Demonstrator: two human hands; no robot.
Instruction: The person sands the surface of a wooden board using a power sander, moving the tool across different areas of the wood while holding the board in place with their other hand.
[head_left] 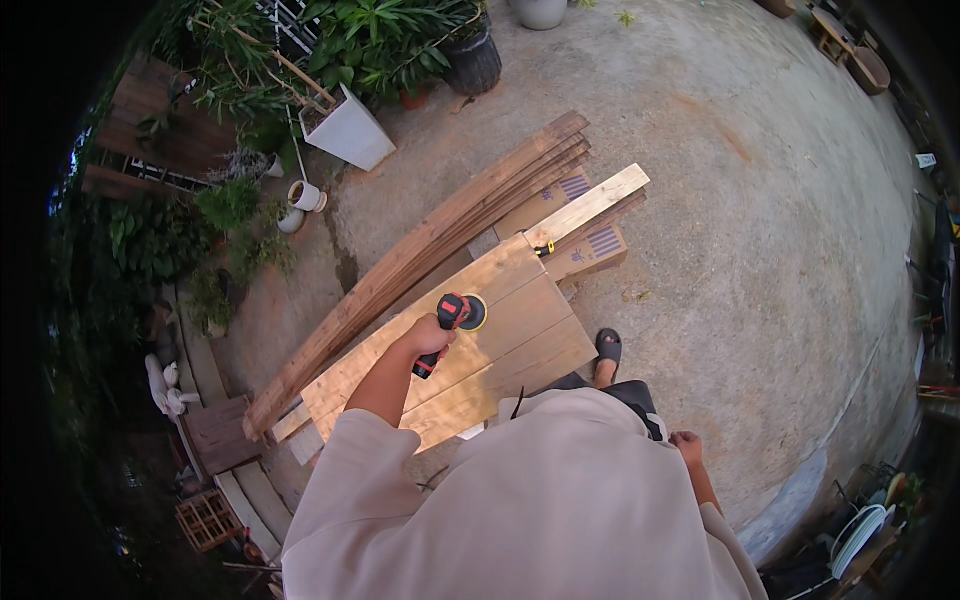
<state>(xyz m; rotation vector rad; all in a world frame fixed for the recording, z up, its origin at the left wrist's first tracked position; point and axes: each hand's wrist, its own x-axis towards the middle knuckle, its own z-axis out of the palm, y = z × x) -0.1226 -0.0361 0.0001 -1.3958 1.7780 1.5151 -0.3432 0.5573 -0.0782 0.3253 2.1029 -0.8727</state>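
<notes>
My left hand [428,336] is closed round the handle of a red-and-black cordless sander [451,312], whose round yellow-edged pad rests on a panel of light wooden boards [540,328]. A small yellow-and-black tool, seemingly a tape measure [544,248], lies at the panel's far corner beside a pale plank [600,200]. My right hand [686,447] hangs low beside my body with curled fingers; whether it holds anything is hidden.
Long brown planks [430,240] lie left of the panel, with printed cardboard [585,255] beneath the far boards. Potted plants [345,130] line the left and back. My sandalled foot [607,350] is right of the panel. Chairs and assorted items line the right rim.
</notes>
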